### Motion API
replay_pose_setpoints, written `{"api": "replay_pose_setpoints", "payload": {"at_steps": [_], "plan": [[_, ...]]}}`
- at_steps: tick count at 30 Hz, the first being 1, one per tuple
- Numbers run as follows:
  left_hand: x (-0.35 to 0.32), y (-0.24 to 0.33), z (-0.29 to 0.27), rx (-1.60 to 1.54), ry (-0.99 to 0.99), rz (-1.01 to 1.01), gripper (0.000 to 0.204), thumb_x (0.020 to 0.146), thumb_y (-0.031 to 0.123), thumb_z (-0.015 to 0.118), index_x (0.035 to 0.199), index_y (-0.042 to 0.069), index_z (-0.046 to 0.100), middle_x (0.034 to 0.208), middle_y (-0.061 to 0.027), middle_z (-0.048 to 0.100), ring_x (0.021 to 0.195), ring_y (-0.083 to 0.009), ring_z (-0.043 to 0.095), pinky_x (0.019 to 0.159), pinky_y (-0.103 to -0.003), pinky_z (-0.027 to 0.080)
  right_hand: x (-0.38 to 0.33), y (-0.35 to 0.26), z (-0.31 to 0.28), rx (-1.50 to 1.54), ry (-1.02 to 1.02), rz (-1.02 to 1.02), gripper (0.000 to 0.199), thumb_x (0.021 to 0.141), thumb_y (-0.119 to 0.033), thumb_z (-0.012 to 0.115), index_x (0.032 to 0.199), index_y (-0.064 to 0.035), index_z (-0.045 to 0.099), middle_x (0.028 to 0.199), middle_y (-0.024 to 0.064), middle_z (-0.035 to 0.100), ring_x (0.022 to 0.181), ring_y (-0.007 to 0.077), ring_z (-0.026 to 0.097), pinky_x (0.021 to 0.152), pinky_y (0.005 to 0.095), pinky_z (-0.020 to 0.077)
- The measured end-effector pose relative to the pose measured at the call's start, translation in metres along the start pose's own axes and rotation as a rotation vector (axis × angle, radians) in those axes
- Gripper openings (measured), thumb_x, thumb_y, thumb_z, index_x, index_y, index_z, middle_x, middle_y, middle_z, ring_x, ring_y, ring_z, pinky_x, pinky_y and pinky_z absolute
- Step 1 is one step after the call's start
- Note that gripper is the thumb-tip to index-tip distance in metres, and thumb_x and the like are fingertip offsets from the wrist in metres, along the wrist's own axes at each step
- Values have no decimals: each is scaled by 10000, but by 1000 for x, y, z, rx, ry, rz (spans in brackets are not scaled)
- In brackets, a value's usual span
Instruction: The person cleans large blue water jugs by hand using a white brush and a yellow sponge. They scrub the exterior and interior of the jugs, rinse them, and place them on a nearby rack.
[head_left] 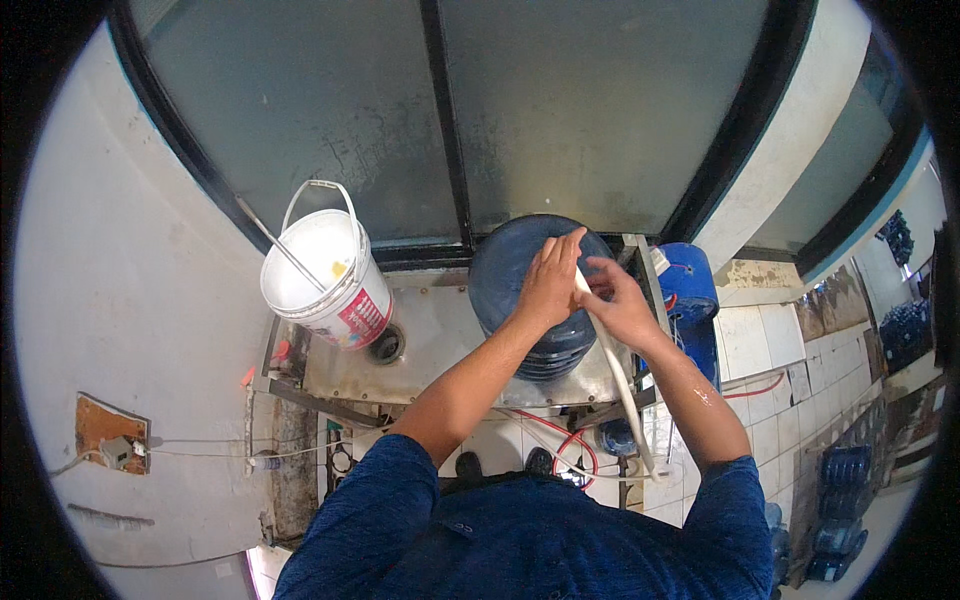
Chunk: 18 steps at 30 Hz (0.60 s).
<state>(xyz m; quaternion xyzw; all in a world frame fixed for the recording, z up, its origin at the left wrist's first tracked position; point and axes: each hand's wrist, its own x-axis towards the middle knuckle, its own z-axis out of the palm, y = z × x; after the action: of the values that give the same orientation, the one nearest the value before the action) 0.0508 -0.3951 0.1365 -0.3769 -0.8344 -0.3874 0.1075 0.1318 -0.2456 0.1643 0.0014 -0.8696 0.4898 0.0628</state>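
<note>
A large blue water jug (500, 270) stands upside down or upright, I cannot tell which, on the metal bench in front of me. My left hand (550, 285) lies over its top, fingers stretched out and close together. Beside it my right hand (625, 310) has its fingers curled round the upper end of a white hose (617, 375). The hose drops from there past the bench's right side toward the floor. Between the two hands, the hose tip is partly hidden. Water drops shine on my right forearm.
Left of the jug is a white bucket (318, 245) with its handle raised and a thin rod inside. A round drain hole (387, 345) opens in the metal bench top (440, 320). At right stands a blue barrel (688, 285). A red hose (590, 460) loops below; frosted windows (600, 110) rise behind.
</note>
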Motion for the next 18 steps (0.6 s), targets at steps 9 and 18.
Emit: {"api": "replay_pose_setpoints", "payload": {"at_steps": [9, 18], "plan": [[7, 10, 11, 81, -16, -297, 1214, 757, 318, 863, 1615, -54, 89, 1650, -276, 262, 1540, -438, 246, 1275, -483, 202, -17, 14, -8, -366, 88, -291, 482, 909, -73, 631, 1362, 71, 551, 1061, 278, 656, 1000, 470, 644, 909, 495, 508], [9, -15, 3, 374, -502, 173, 1332, 655, 662, 820, 1639, 34, 179, 1712, -210, 138, 1583, -426, 75, 1268, -593, 75, -46, -14, -40, -322, -220, -360, 529, 934, -42, 556, 1450, 59, 497, 1106, 293, 655, 974, 419, 676, 867, 441, 520]]}}
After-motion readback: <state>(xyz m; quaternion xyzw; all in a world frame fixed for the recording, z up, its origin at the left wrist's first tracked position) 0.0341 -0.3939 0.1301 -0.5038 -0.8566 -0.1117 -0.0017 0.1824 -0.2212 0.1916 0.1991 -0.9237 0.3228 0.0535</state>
